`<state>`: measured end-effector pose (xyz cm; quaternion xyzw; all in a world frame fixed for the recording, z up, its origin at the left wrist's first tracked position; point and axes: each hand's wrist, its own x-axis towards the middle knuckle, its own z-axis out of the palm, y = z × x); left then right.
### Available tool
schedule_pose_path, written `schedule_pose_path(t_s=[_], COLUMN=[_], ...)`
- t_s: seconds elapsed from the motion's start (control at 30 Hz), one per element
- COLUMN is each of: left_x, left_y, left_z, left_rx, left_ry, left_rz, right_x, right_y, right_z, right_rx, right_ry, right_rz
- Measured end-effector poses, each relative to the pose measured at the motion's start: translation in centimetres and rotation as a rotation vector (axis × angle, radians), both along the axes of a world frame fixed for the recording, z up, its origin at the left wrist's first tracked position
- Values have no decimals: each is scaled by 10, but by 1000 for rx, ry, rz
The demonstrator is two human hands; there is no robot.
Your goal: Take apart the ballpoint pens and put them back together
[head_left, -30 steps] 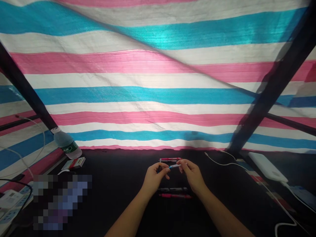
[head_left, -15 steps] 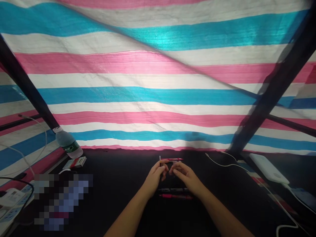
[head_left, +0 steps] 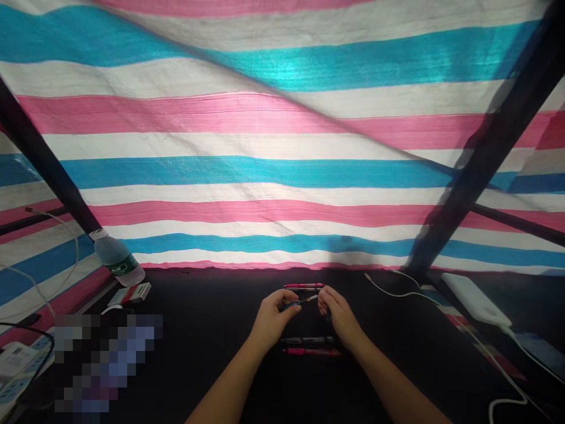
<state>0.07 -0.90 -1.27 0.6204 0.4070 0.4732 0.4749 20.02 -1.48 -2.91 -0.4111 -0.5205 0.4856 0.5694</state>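
Note:
Above a black table [head_left: 212, 330], my left hand [head_left: 270, 317] pinches a thin pen part [head_left: 302, 302] with a pale tip. My right hand [head_left: 336, 315] is closed close to that tip, its fingers curled round something dark I cannot make out. A pink pen [head_left: 303, 286] lies on the table just beyond both hands. Nearer to me, a dark pen [head_left: 308, 340] and another pink pen [head_left: 312, 352] lie side by side under my wrists.
A striped pink, blue and white tarp [head_left: 273, 171] hangs behind the table. At the left stand a water bottle [head_left: 118, 261], a small box [head_left: 130, 292] and a power strip [head_left: 17, 368]. A white power bank [head_left: 477, 299] with cables lies at the right.
My hands came together over the pen, then parted a little. The thin part now sticks out of my left hand with its tip near my right fingers.

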Motion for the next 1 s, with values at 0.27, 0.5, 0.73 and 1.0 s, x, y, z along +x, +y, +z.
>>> schedule_pose_path(t_s=[0.27,0.5,0.73,1.0], left_x=[-1,4,5,-2], left_y=[-3,-7,-11,-6], left_z=[7,5,15,15], left_rx=[38,-2,141,59], left_ry=[-12,-183,-151,-307], left_rz=[42,-59,-55,56], right_x=[1,-2,-1,-1], right_y=[-12,-15,-15,-14], right_z=[15,16,14,11], right_rx=[300,377,344,315], right_ry=[-492,-608,-714,-743], right_rz=[31,137,182,153])
